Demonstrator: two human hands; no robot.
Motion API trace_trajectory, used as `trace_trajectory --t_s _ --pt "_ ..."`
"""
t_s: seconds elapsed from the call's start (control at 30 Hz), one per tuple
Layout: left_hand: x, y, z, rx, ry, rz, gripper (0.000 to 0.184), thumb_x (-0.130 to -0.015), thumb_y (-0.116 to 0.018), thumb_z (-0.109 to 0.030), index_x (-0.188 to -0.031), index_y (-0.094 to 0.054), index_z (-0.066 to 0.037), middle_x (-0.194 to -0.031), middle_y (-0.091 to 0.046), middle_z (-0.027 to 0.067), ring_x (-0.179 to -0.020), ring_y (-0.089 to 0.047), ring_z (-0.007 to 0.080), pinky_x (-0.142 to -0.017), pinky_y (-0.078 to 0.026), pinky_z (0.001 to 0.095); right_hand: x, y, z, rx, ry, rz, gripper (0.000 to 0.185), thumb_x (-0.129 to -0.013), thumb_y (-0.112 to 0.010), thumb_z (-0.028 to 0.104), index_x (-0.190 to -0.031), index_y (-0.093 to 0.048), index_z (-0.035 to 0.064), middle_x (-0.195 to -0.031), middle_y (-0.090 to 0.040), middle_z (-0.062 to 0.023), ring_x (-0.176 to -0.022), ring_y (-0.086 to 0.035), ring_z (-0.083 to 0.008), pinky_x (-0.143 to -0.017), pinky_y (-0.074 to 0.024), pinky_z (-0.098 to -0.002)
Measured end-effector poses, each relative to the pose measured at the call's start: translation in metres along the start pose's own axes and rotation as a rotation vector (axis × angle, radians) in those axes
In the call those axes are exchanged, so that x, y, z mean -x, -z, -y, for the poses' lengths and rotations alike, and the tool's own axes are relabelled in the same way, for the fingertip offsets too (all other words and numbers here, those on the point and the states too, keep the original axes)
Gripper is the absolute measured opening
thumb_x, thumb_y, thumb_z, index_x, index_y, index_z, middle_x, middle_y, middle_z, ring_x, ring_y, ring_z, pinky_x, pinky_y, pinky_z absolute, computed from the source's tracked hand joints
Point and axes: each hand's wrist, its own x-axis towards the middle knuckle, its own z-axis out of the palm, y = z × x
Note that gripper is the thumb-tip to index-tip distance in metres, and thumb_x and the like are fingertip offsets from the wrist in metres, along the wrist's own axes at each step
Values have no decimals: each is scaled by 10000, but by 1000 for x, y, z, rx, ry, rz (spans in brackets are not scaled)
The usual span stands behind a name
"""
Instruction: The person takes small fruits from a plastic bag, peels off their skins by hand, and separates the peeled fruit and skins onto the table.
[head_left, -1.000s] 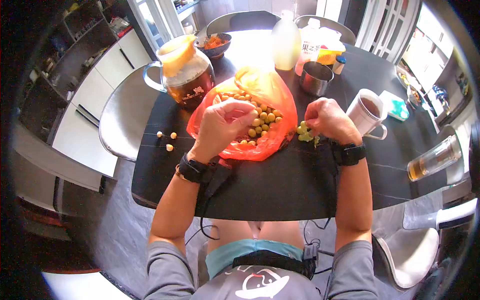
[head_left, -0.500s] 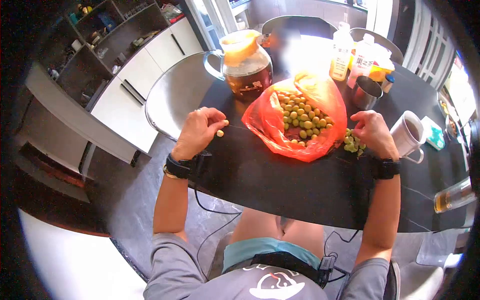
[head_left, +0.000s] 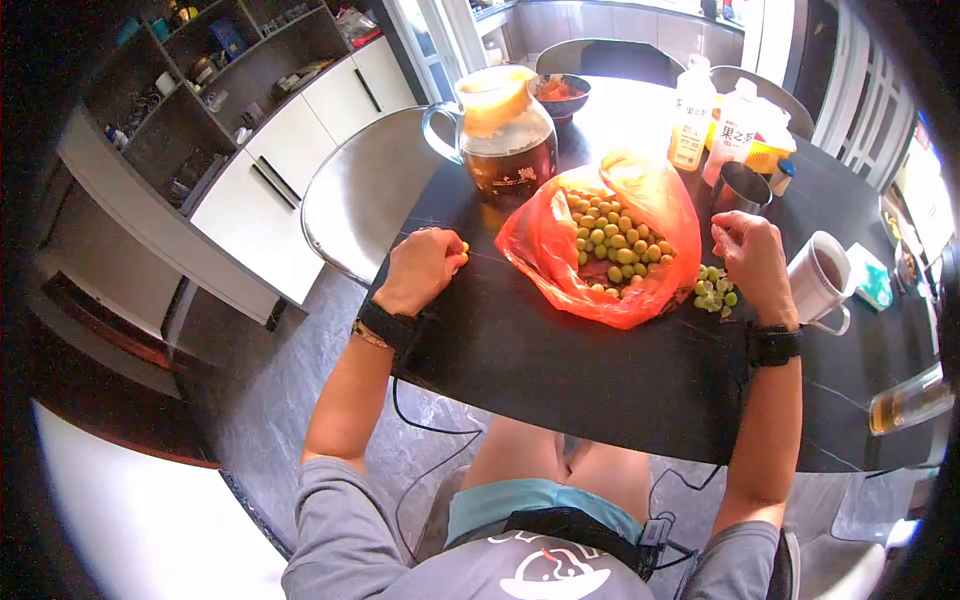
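Note:
My left hand (head_left: 420, 270) is at the table's left edge, fingertips pinched on a small yellow piece (head_left: 464, 251). A red plastic bag (head_left: 540, 270) stands open between my hands, filled with small round yellow-green fruits (head_left: 622, 238). My right hand (head_left: 752, 255) is to the right of the bag, just above a small heap of pale green peels or scraps (head_left: 714, 292). Its thumb and fingers are curled together, and whatever is between them is hidden. Beyond it stands a dark metal cup (head_left: 741, 188).
A glass jug (head_left: 508, 160) of dark liquid and a bowl (head_left: 562, 98) stand at the back of the dark table (head_left: 560, 375). Two bottles (head_left: 690, 120) are behind the bag. A white mug (head_left: 820, 275), a teal-and-white packet (head_left: 870, 278) and a glass (head_left: 908, 405) are to the right.
My left hand has closed in over the yellow piece that lay on the table beside it. My right hand stays by the scraps, slightly raised. The view has shifted slightly.

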Motion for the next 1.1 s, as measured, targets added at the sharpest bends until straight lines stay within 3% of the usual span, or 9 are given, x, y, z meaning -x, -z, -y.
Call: trace_trajectory --t_s 0.03,0.13,0.23,0.37,0.43,0.5,0.57,0.87,1.1 --pt "0 2 -1 -1 -1 1 157 -774 -698 -158 -804 -664 -8 -772 -652 144 -687 -633 260 -624 -482 354 0 0 2 -12 -11 -22 171 -827 -594 110 -924 -671 -9 -711 -661 -153 -647 -664 -224 -626 -505 -327" --pt "-3 16 -9 67 85 -39 157 -774 -695 -155 -810 -665 -5 -794 -653 143 -703 -635 257 -628 -483 355 0 -2 3 -56 42 -44 163 -833 -593 98 -930 -669 -9 -714 -660 -153 -641 -662 -220 -601 -499 -316" --pt "-10 43 -30 121 -41 -202 151 -774 -693 -148 -815 -664 -6 -793 -649 136 -719 -637 251 -639 -487 355 0 -7 9 -119 201 -118 155 -843 -592 88 -939 -667 -9 -709 -655 -147 -623 -651 -186 -578 -492 -299" --pt "-31 45 -80 316 -204 -24 109 -787 -651 -125 -810 -657 -19 -774 -641 148 -734 -636 283 -668 -499 369 9 -13 39 -249 178 -20 141 -851 -596 69 -947 -668 -6 -699 -651 -127 -591 -602 -106 -552 -483 -263" --pt "-48 23 -92 187 -399 148 90 -774 -627 -111 -809 -660 -35 -796 -645 161 -765 -634 318 -691 -505 397 11 -23 47 -347 216 42 138 -848 -599 72 -940 -669 -4 -700 -653 -121 -583 -604 -109 -546 -485 -257" --pt "-62 5 -111 119 -288 164 87 -749 -629 -114 -804 -664 -58 -802 -645 162 -794 -632 330 -710 -510 415 12 -27 58 -360 158 171 135 -843 -604 77 -931 -666 -7 -708 -653 -125 -603 -624 -116 -559 -493 -257" --pt "-72 -17 -118 95 -212 201 104 -736 -648 -137 -819 -666 -78 -803 -634 152 -818 -625 328 -709 -511 414 11 -39 59 -350 268 176 142 -811 -614 62 -922 -656 -16 -742 -653 -168 -666 -663 -200 -604 -513 -308" --pt "-70 -59 -131 464 -591 -31 129 -780 -592 -61 -908 -588 -56 -858 -573 141 -802 -589 338 -679 -485 415 17 -50 49 -307 122 91 127 -797 -607 40 -897 -661 -18 -798 -654 -202 -711 -672 -265 -643 -519 -320" --pt "-71 -82 -134 409 -510 -33 140 -761 -586 -47 -900 -568 -37 -823 -546 154 -783 -583 344 -696 -480 419 20 -57 49 -254 198 55 140 -809 -617 54 -924 -662 -13 -846 -662 -192 -773 -672 -275 -698 -519 -326"
